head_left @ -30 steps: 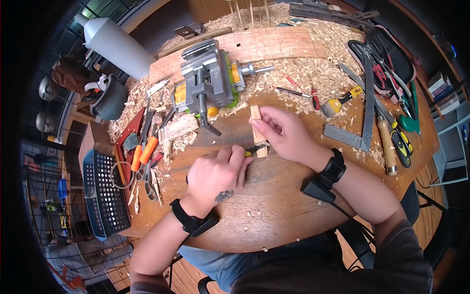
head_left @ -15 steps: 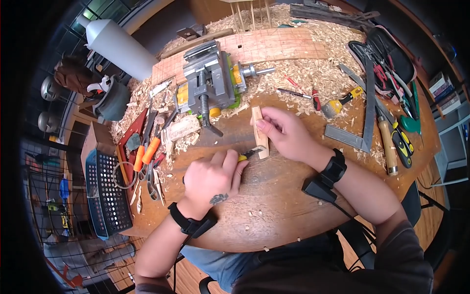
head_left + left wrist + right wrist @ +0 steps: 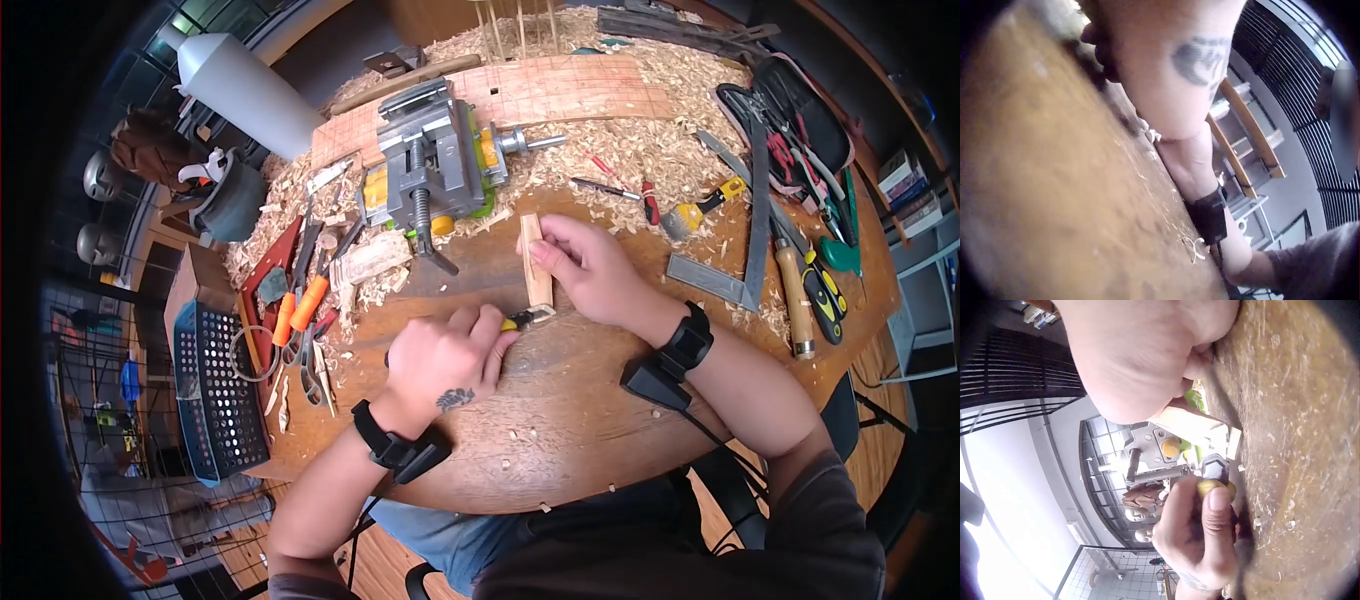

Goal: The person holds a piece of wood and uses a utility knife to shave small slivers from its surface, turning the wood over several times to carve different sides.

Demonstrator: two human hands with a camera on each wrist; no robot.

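In the head view my left hand (image 3: 445,355) grips a knife (image 3: 518,321) with a yellow-and-black handle. Its metal end lies against the near end of a small pale wood strip (image 3: 538,275). My right hand (image 3: 592,268) pinches that strip higher up, thumb on top. The right wrist view shows the wood strip (image 3: 1194,428) slanting down to the tabletop, the knife's metal end (image 3: 1214,467) close beside its tip, and my left thumb and fingers (image 3: 1179,506) round the handle. In the left wrist view, the hand's own wrist hides the work.
A metal vise (image 3: 425,160) stands beyond my hands, among wood shavings (image 3: 610,150). To the right lie a steel square (image 3: 715,280), a wooden-handled tool (image 3: 793,300) and a scraper (image 3: 700,208). On the left are orange-handled tools (image 3: 305,305) and a perforated basket (image 3: 215,400).
The knife has shifted slightly along the near end of the wood strip, first back toward the left, then up against it again. The right hand keeps its grip on the strip.
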